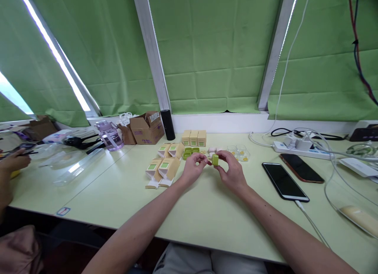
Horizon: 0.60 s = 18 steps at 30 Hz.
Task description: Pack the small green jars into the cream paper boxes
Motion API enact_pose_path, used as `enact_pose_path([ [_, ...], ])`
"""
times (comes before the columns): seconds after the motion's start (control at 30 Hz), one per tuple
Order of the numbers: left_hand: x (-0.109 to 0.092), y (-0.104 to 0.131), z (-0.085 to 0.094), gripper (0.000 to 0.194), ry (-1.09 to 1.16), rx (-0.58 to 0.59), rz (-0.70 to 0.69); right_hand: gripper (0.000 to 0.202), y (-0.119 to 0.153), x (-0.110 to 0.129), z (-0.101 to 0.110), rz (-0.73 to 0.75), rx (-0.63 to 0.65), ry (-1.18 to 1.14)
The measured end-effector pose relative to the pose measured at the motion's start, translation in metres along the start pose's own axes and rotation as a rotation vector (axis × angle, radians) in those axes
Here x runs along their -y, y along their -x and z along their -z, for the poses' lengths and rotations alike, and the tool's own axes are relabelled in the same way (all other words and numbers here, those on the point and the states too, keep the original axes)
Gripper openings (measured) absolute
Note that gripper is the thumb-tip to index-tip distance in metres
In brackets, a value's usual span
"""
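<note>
Over the middle of the table, my right hand holds a small green block-like piece between thumb and fingers. Just left of it, my left hand is pinched at the piece's left side; what its fingertips hold is too small to name. Behind my left hand lies a green tray with compartments. A small pale pink item lies behind the green piece. To the right of that, a clear tray holds yellow bits. Open kraft boxes with green labels stand left of my left hand.
Three closed kraft boxes stand at the back. A cardboard box, black cylinder and purple bottle are back left. Two phones, a power strip and cables lie right. Another person's hand holds a phone far left.
</note>
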<state>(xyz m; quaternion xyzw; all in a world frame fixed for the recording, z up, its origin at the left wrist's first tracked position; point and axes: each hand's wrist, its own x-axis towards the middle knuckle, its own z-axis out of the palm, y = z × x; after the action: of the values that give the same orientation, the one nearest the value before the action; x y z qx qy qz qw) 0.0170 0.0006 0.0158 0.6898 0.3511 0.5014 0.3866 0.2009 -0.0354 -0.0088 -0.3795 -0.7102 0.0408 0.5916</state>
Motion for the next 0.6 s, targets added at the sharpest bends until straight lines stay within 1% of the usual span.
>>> enact_pose_path([
  [0.2,0.001,-0.002,0.003,0.025,0.039,-0.005,0.011,0.04,0.001,-0.002,0.0,-0.006,0.006,0.015],
  [0.33,0.006,-0.006,0.009,0.02,-0.016,-0.11,0.095,0.039,-0.001,-0.004,0.001,-0.014,-0.01,0.023],
  [0.4,0.009,-0.008,0.013,0.016,-0.06,-0.155,0.116,0.04,-0.001,-0.004,0.001,-0.018,-0.008,0.027],
  [0.5,0.01,-0.007,0.017,0.013,-0.142,-0.186,0.062,0.044,0.0,-0.004,0.002,-0.019,0.009,0.044],
  [0.6,0.004,-0.003,0.017,0.02,-0.241,-0.155,-0.067,0.048,0.0,-0.003,0.002,-0.002,0.038,0.1],
])
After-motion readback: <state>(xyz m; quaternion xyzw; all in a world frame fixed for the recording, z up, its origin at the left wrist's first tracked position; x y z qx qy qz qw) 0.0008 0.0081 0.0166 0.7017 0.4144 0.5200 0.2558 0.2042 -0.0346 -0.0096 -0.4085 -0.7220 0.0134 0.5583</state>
